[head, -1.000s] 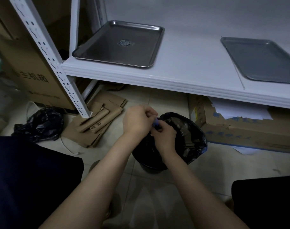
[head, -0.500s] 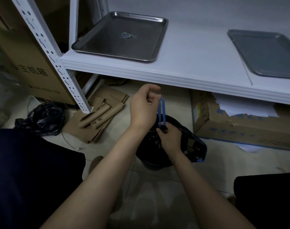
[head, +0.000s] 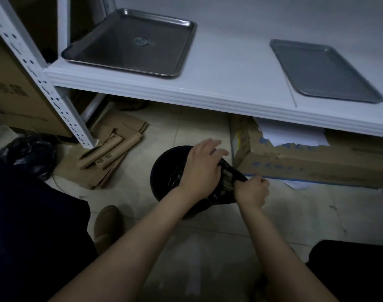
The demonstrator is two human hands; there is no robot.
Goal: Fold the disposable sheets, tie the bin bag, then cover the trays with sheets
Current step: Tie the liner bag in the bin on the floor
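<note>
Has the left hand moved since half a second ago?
Yes. The left hand has dropped away from the white shelf's front edge, down onto the black bin bag.

White shelf (head: 218, 68) carried on a perforated post (head: 44, 88). Flattened cardboard (head: 112, 153) lies on the tiled floor (head: 208, 247) at the post's foot. One box (head: 16, 92) stands left, behind the post. Another box (head: 317, 162) sits under the shelf. Brown shoe (head: 107, 225) lower left.
</note>
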